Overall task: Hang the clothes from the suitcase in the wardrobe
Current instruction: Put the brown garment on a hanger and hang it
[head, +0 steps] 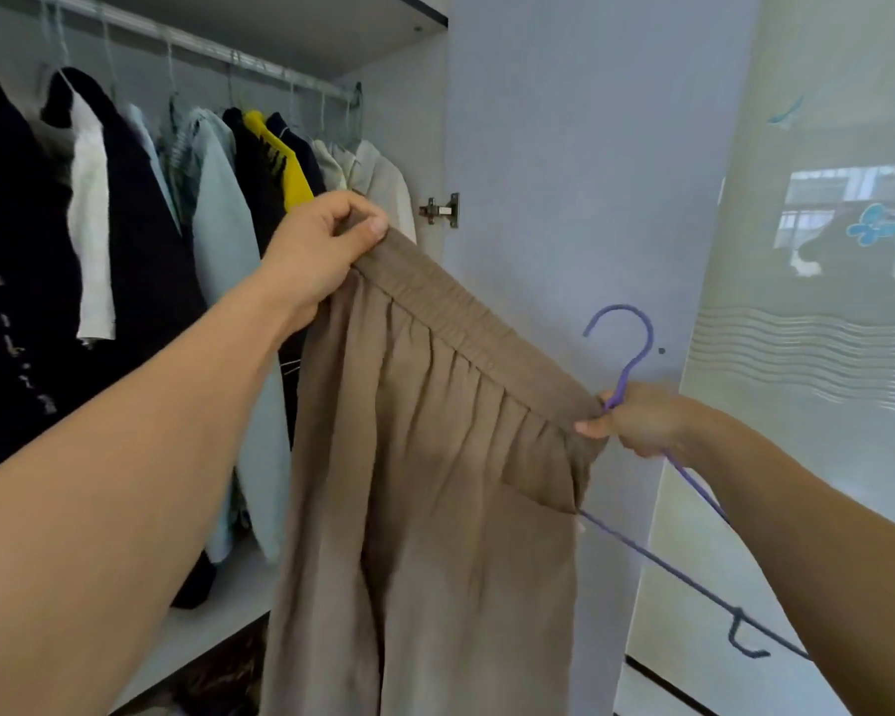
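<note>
Left grip [326,245] raised, fingers curled, pinching; right grip [641,421] lower, fingers curled, clamped; both forearms extended.

The trousers [425,457] are matt brown cloth with a gathered elastic waistband. The hanger [622,348] is smooth purple wire. The wardrobe door [564,147] looks matt and smooth.

Tan elastic-waisted trousers [435,457], waistband outstretched

Soft daylight comes from the frosted glass panel [822,261] on the right. The wardrobe interior [125,209] lies dimmer. Edges bow from wide-angle distortion, slightly soft.
</note>
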A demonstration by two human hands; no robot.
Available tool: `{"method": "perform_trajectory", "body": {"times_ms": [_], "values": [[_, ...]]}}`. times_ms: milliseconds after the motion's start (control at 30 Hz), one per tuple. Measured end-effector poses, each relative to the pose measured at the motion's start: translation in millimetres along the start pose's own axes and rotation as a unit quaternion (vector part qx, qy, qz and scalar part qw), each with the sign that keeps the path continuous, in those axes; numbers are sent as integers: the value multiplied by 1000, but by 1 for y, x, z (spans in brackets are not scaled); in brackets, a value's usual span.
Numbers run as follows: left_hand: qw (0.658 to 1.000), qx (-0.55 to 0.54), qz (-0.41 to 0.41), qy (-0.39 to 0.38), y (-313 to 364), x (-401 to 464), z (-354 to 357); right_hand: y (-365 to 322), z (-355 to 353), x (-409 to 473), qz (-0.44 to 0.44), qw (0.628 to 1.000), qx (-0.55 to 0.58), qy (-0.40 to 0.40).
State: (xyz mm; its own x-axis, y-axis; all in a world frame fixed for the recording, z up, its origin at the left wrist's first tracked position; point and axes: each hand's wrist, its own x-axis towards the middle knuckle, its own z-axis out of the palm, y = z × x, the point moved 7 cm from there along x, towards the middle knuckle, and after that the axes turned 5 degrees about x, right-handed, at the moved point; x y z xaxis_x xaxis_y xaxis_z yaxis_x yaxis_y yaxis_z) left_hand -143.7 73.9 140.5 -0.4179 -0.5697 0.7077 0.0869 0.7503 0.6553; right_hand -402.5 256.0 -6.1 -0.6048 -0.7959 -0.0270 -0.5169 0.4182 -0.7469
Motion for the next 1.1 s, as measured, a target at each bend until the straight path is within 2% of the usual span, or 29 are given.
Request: {"method": "perform_trajectory", "body": {"times_ms": [67, 133, 200, 233, 267, 300, 367, 467, 500, 567, 667, 700, 733, 800, 900, 1100], "values": [[995, 53, -33, -73, -7, -14, 5, 0, -20, 4, 7, 990, 113, 78], [962, 187, -83, -181, -24, -32, 17, -8, -34, 3, -15, 970, 204, 129], [876, 339, -129, -319, -43, -58, 35, -22, -39, -1, -43, 966, 220, 129], [832, 397, -142, -362, -51, -69, 39, -29, -36, -5, -50, 969, 213, 115], [802, 436, -146, -382, -58, -75, 40, -33, -34, -8, -56, 973, 197, 105], [790, 454, -145, -385, -63, -76, 38, -35, -35, -10, -67, 976, 174, 111], [810, 457, -134, -342, -69, -68, 28, -38, -34, -15, -76, 979, 138, 126], [858, 448, -123, -220, -71, -48, 8, -42, -31, -18, -57, 976, 163, 134], [869, 432, -124, -206, -72, -44, 5, -46, -31, -19, -50, 975, 164, 144], [871, 404, -151, -235, -81, -44, 4, -57, -29, -20, -36, 978, 139, 154], [836, 411, -187, -311, -104, -46, -1, -75, -24, -18, -15, 983, 106, 150], [843, 389, -192, -319, -106, -45, -2, -80, -22, -18, -9, 982, 114, 148], [862, 335, -210, -317, -107, -44, -4, -83, -21, -18, -3, 980, 129, 150], [899, 160, -283, -292, -108, -43, -6, -89, -14, -13, 10, 969, 180, 171], [900, -55, -366, -231, -105, -42, 7, -104, 3, -7, 12, 950, 241, 200], [911, -199, -339, -125, -74, -31, 47, -165, 63, 1, -41, 964, 232, 125]]}}
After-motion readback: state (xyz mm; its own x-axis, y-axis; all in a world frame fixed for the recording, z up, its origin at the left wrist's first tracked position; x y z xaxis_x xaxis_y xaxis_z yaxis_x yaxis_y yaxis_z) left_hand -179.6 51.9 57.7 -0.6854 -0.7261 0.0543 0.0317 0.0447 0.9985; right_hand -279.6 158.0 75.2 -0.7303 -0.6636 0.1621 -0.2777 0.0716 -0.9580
